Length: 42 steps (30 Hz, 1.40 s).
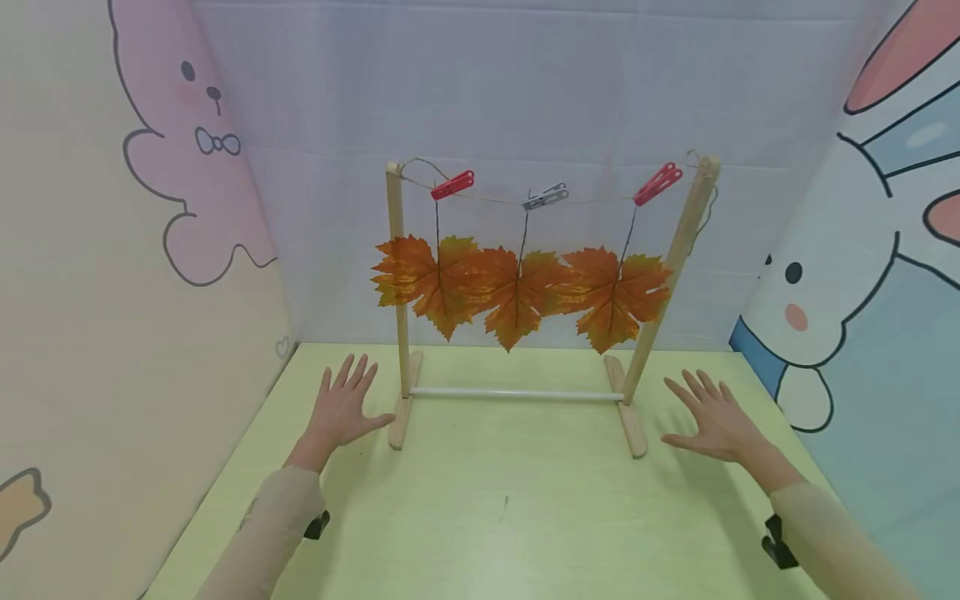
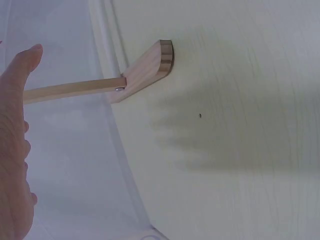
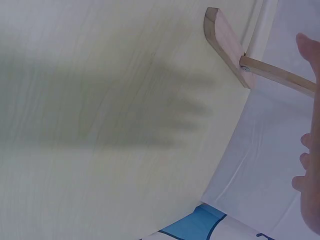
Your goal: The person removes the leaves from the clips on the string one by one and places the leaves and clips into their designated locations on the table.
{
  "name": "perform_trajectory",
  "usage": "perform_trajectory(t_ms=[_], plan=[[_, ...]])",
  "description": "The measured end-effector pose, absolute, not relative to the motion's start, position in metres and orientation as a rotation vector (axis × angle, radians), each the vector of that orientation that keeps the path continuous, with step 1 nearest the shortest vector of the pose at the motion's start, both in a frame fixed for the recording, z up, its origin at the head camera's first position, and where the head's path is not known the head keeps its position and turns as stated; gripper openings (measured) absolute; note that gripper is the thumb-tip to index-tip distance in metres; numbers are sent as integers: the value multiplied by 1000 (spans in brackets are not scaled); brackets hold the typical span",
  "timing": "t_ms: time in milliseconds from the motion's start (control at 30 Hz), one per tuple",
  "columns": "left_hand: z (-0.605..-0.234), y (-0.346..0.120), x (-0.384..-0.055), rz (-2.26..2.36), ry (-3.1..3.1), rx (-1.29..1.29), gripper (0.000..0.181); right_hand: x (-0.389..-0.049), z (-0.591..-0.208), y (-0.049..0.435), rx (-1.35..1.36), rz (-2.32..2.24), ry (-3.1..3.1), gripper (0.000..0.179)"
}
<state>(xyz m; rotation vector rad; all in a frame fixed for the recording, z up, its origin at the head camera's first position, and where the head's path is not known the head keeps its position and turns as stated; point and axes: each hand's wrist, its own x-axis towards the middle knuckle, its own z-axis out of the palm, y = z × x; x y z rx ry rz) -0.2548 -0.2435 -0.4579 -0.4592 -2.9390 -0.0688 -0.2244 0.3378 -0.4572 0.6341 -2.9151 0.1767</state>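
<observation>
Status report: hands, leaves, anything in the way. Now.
Left hand and right hand empty, fingers spread, either side of stand. Three leaves hanging, clips on string. No obstruction seen.

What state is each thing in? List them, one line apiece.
Stand: upright on the table
White rod: level, low across the stand
String: strung across the stand's top
Red pegs: clipped on the string
Gray peg: clipped on the string
Leaves: hanging by stems from the pegs
Left hand: open, empty
Right hand: open, empty
</observation>
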Motion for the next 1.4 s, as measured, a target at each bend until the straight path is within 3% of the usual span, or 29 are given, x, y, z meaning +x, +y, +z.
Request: perform_trajectory(t_ms=[1400], plan=[[-366, -219, -265, -724, -2668, -469, 84, -230, -390, 287, 786, 203, -2839, 60]])
